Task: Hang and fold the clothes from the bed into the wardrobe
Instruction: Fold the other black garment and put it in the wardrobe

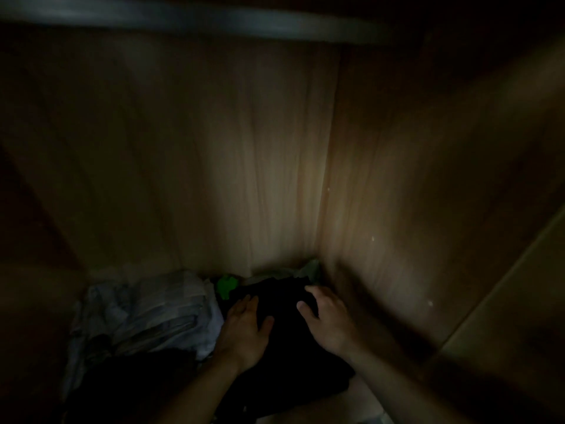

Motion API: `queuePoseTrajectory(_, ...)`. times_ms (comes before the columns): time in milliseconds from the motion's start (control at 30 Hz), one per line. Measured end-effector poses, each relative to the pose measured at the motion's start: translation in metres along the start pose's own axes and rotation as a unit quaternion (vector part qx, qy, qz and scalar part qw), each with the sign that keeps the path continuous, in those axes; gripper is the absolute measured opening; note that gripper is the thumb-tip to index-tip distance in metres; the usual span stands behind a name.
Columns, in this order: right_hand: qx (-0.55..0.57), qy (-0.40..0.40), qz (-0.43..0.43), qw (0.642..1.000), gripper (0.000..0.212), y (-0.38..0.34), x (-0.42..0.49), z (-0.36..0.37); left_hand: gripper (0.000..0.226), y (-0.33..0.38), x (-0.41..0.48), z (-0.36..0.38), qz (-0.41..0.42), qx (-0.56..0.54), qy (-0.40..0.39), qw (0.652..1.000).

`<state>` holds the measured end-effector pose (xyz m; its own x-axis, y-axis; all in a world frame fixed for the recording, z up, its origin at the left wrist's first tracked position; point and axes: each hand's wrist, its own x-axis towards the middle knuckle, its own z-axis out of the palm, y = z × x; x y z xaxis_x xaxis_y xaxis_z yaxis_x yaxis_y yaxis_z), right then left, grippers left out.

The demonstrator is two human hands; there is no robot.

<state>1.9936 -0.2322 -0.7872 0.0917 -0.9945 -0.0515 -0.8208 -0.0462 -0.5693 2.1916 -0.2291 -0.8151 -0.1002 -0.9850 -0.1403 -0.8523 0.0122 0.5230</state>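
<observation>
I look into a dim wooden wardrobe. A folded black garment lies on the wardrobe floor in the back right corner. My left hand rests flat on its left side, fingers spread. My right hand lies flat on its right side, fingers apart and pointing toward the back wall. Neither hand grips the cloth. A stack of folded pale grey and white clothes sits to the left of the black garment.
A green item and a pale cloth lie behind the black garment by the back wall. A rail or shelf edge crosses the top. The right side panel stands close to my right hand.
</observation>
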Motion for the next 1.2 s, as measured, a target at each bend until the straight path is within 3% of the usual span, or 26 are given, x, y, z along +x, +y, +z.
queuePoseTrajectory(400, 0.009, -0.044, -0.020, 0.999, 0.050, -0.139, -0.090, -0.164, 0.059, 0.116, -0.135, -0.175, -0.079, -0.081, 0.007, 0.994)
queuePoseTrajectory(700, 0.020, -0.087, -0.068, 0.994, 0.049, -0.260, -0.191, -0.304, 0.049, 0.214, -0.274, -0.342, -0.106, -0.076, 0.021, 0.991)
queuePoseTrajectory(933, 0.053, -0.044, -0.134, 0.989, 0.049, -0.353, -0.266, -0.388, 0.052, 0.268, -0.360, -0.458, -0.082, -0.057, 0.120, 0.988)
queuePoseTrajectory(1200, 0.019, 0.050, -0.186, 0.981, 0.047, -0.417, -0.380, -0.457, 0.054, 0.303, -0.483, -0.509, -0.031, -0.056, 0.153, 0.986)
